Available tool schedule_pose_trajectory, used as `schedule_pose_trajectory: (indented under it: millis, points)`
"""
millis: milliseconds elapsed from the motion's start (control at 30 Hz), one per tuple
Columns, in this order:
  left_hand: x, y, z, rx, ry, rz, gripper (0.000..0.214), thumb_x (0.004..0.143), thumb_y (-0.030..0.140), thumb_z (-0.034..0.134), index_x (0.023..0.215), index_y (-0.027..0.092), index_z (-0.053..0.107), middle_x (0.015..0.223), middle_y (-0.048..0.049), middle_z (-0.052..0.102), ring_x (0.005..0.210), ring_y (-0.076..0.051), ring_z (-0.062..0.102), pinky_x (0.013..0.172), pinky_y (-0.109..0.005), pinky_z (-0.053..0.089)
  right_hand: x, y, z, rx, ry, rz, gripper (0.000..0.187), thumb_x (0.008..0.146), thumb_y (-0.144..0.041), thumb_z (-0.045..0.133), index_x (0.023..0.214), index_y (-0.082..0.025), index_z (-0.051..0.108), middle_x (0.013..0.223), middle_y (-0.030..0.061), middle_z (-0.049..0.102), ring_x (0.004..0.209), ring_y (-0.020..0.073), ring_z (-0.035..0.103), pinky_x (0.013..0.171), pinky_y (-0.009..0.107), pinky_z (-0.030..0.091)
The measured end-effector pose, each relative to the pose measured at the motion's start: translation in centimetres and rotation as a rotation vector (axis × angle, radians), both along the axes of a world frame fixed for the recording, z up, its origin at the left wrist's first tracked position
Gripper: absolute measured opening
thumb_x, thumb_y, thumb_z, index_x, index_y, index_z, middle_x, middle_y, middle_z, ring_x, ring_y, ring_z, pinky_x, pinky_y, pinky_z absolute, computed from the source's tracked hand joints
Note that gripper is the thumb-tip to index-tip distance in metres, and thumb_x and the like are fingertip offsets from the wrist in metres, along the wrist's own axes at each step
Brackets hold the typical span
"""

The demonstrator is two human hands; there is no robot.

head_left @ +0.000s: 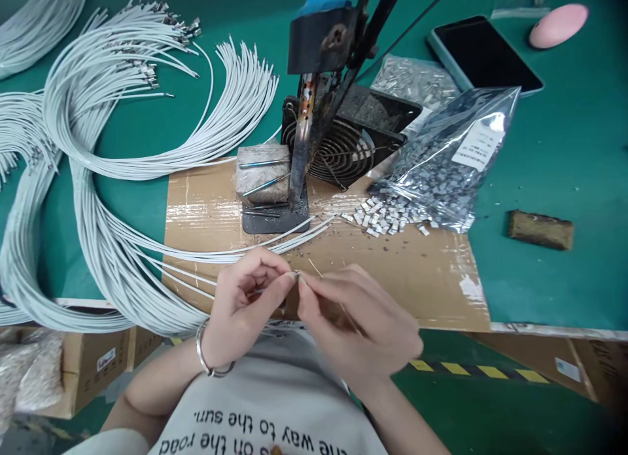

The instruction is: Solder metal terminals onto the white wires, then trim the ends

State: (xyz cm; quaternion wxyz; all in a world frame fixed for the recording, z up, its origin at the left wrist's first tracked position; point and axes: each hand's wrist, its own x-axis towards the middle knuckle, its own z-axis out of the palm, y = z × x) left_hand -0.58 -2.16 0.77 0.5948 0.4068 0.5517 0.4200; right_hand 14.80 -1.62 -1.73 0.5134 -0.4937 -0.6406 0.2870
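Observation:
My left hand (250, 304) is closed in a pinch. A white wire runs in among its fingers, and a tiny metallic piece (296, 275) shows at the fingertips. Against those fingertips, my right hand (358, 311) is also pinched closed. A thin strand like solder wire (315, 267) sticks out above its fingers and shows again along the palm side. Both hands are over the cardboard sheet (436, 291). Just beyond them lie loose white wires (304, 236) with bare ends. The fingers hide most of what is pinched.
A soldering iron (301, 141) points down in its stand beside a foil-like block (263, 173). Behind it lies a black fan (343, 154). Small metal connectors (383, 216) spill from a plastic bag (446, 160). White wire bundles (98, 232) fill the left; a phone (485, 52) lies back right.

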Motion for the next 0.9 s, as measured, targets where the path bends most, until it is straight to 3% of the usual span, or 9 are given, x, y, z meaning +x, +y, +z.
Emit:
schedule_pose_trajectory:
  millis: [67,133,300,433,500,633,767,833,900]
  points:
    - [0.0,0.2,0.0,-0.048,-0.076,0.001,0.011,0.097,0.027,0.071,0.092,0.017,0.067,0.066,0.0026,0.059,0.056,-0.009,0.048,0.053,-0.021,0.039,-0.3,-0.5,-0.5,0.147,-0.111,-0.033,0.039,0.081,-0.002,0.076,0.107,-0.03,0.079,0.077,0.0017,0.078,0.063,0.0179,0.067,0.059,0.034,0.054]
    - [-0.1,0.4,-0.1,-0.071,-0.106,0.014,0.011,0.095,0.026,0.072,0.09,0.017,0.068,0.064,0.0031,0.058,0.055,-0.008,0.047,0.052,-0.019,0.038,-0.3,-0.7,-0.7,0.14,-0.092,-0.019,0.042,0.081,0.0,0.076,0.111,-0.03,0.078,0.08,0.0021,0.078,0.066,0.0182,0.067,0.061,0.034,0.054]
    - [0.1,1.0,0.3,-0.081,-0.02,0.052,0.009,0.088,0.02,0.074,0.082,0.017,0.068,0.059,0.0039,0.056,0.05,-0.006,0.043,0.046,-0.017,0.032,1.0,0.3,-0.3,-0.212,0.163,0.126,0.017,0.097,-0.013,0.066,0.095,-0.026,0.077,0.081,0.0002,0.074,0.068,0.0142,0.065,0.063,0.03,0.05]
    - [0.3,1.2,0.9,-0.109,0.036,0.013,0.01,0.08,0.017,0.075,0.076,0.017,0.067,0.055,0.0044,0.054,0.047,-0.006,0.041,0.043,-0.018,0.03,2.1,1.5,0.0,-0.372,0.202,0.251,0.034,0.108,-0.031,0.052,0.083,-0.022,0.073,0.072,0.0001,0.064,0.066,0.0136,0.06,0.06,0.028,0.045]
    - [0.4,1.2,1.1,-0.12,0.051,-0.007,0.009,0.079,0.016,0.075,0.075,0.017,0.066,0.055,0.004,0.054,0.048,-0.007,0.042,0.044,-0.018,0.03,2.2,2.0,0.1,-0.39,0.171,0.324,0.034,0.107,-0.032,0.055,0.078,-0.021,0.069,0.069,-0.0009,0.06,0.064,0.0129,0.056,0.058,0.028,0.042]
    - [0.5,1.2,1.0,-0.129,0.052,-0.019,0.009,0.079,0.017,0.074,0.074,0.017,0.065,0.054,0.0051,0.052,0.048,-0.006,0.039,0.044,-0.017,0.029,1.8,2.4,0.0,-0.203,0.027,0.349,0.026,0.1,-0.018,0.061,0.075,-0.022,0.059,0.067,-0.0026,0.054,0.062,0.0127,0.049,0.058,0.028,0.039]
    - [0.5,1.4,0.6,-0.132,0.051,-0.01,0.01,0.078,0.019,0.075,0.075,0.017,0.066,0.054,0.0052,0.053,0.048,-0.006,0.039,0.044,-0.018,0.029,0.9,1.6,-0.6,0.169,-0.247,0.167,0.019,0.093,-0.007,0.063,0.083,-0.023,0.058,0.069,0.001,0.058,0.066,0.0168,0.046,0.06,0.032,0.04]
    - [0.4,1.5,0.3,-0.119,0.059,-0.012,0.01,0.078,0.019,0.076,0.075,0.016,0.066,0.054,0.0053,0.053,0.048,-0.006,0.039,0.045,-0.018,0.03,0.8,1.4,-1.0,0.184,-0.266,0.11,0.018,0.094,-0.008,0.063,0.085,-0.023,0.058,0.07,0.0014,0.059,0.065,0.0167,0.047,0.059,0.032,0.04]
    - [0.2,1.7,0.0,-0.102,0.066,0.003,0.01,0.08,0.019,0.076,0.076,0.016,0.068,0.054,0.0058,0.051,0.048,-0.006,0.039,0.046,-0.018,0.031,1.4,1.7,-1.4,0.055,-0.172,0.038,0.019,0.099,-0.012,0.061,0.084,-0.023,0.06,0.07,-0.0002,0.059,0.064,0.0151,0.05,0.058,0.031,0.041]
